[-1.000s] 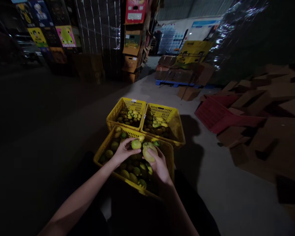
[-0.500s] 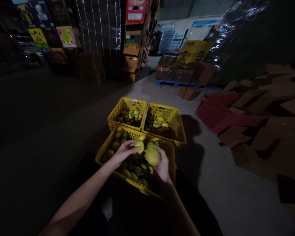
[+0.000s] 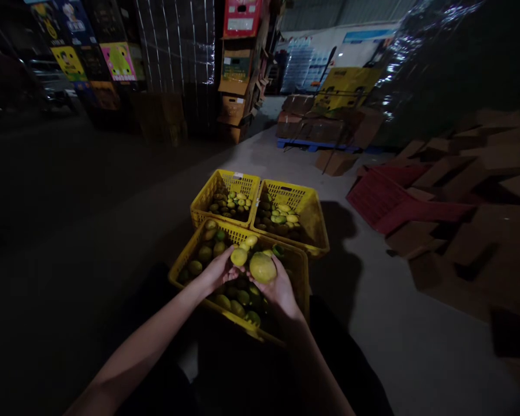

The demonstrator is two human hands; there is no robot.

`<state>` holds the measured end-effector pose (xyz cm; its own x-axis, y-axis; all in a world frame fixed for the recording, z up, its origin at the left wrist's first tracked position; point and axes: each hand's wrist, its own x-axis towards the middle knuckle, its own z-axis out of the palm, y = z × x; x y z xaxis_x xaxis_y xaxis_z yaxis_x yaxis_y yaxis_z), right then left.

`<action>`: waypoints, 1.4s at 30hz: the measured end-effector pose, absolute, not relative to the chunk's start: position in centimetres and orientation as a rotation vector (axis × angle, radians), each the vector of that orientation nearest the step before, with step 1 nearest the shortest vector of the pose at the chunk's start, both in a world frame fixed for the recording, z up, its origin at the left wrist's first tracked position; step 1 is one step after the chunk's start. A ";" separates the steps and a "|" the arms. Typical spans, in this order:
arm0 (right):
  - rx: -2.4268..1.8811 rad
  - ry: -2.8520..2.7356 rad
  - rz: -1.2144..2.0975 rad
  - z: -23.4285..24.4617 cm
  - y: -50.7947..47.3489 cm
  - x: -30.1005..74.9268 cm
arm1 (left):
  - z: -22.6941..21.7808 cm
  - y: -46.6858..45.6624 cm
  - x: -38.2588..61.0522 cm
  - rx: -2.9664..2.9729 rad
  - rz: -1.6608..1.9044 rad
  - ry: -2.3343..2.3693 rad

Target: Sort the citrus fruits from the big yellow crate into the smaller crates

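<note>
My left hand (image 3: 218, 270) holds a small yellow lemon (image 3: 238, 257) in curled fingers. Close beside it, my right hand (image 3: 282, 290) cups a larger yellow-green fruit (image 3: 263, 268), seemingly a big lemon, with the thumb along its side. Both hands are above a yellow plastic crate (image 3: 303, 292) of green and yellow fruit. Just beyond the left hand's lemon shows another yellow fruit (image 3: 251, 240). The hands and forearms hide part of the crate's contents.
Behind stand two more yellow crates, left (image 3: 193, 209) and right (image 3: 318, 222), each partly filled with fruit. A red crate (image 3: 383, 199) and a heap of cardboard (image 3: 472, 242) lie at right. Farther back are stacked boxes (image 3: 234, 75) and a blue pallet (image 3: 312, 146).
My left hand and its lemon have shifted slightly left. The larger fruit in my right hand has turned and moved a little left, and my hands' fingers are now closer together.
</note>
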<state>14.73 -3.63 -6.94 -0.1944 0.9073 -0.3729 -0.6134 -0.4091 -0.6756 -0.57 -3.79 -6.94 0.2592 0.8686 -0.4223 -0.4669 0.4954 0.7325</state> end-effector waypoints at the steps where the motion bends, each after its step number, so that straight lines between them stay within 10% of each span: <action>1: -0.935 -0.461 1.832 -6.7 -3.8 14.7 | -7.0 -3.8 -0.6 0.512 0.957 0.921; 16: -1.094 -1.260 0.931 -7.9 -4.2 14.4 | -8.0 -3.8 -2.0 1.411 1.363 1.203; 42: -0.877 -0.917 1.483 -6.6 -5.0 14.3 | -5.2 -4.3 -4.3 0.696 1.265 0.881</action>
